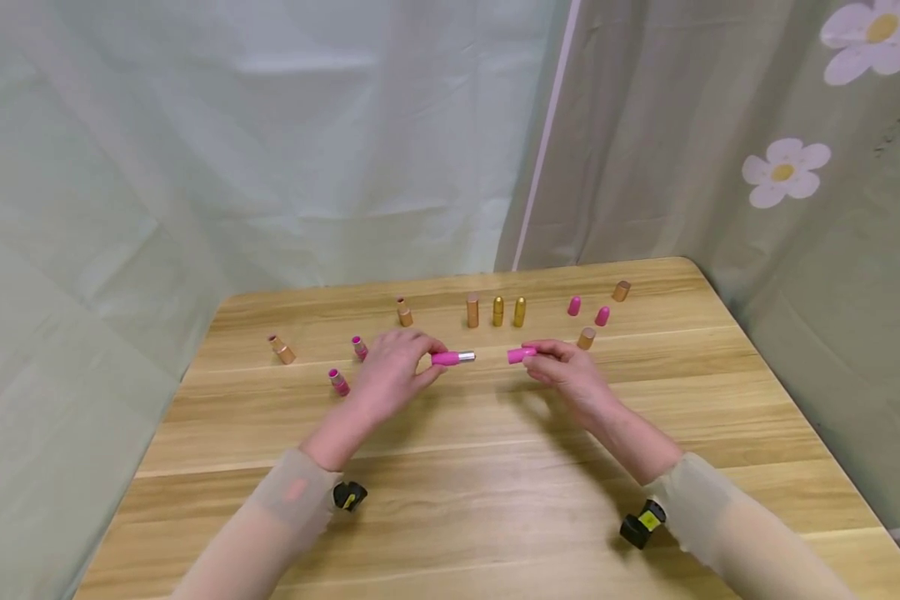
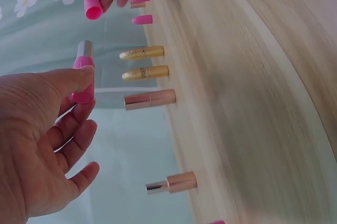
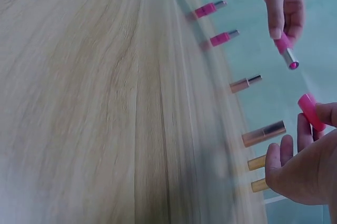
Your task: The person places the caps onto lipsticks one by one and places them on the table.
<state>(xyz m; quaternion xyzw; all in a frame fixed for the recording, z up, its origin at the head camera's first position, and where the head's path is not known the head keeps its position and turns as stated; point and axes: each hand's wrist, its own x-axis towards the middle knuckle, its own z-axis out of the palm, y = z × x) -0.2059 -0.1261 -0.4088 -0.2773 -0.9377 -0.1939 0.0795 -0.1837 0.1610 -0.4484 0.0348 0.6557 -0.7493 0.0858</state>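
My left hand (image 1: 394,372) pinches a pink lipstick tube (image 1: 446,358) between thumb and fingers, its silver end pointing right. Facing it, my right hand (image 1: 572,379) pinches a pink cap (image 1: 521,355) with the open end toward the tube. A gap separates the two pieces, both held above the table. The left wrist view shows the tube (image 2: 83,79) upright in the left hand (image 2: 45,134) and the cap (image 2: 93,8) beyond it. In the right wrist view the cap (image 3: 311,112) is in the right hand (image 3: 305,168), with the lipstick's tip (image 3: 293,65) apart from it.
On the wooden table (image 1: 450,500), uncapped pink lipsticks (image 1: 338,382) and rose-gold ones (image 1: 281,349) stand at left. A closed rose-gold tube (image 1: 472,310) and two gold tubes (image 1: 498,311) stand at the back middle. Pink caps (image 1: 603,316) and rose-gold caps (image 1: 587,338) are at right. A curtain hangs behind.
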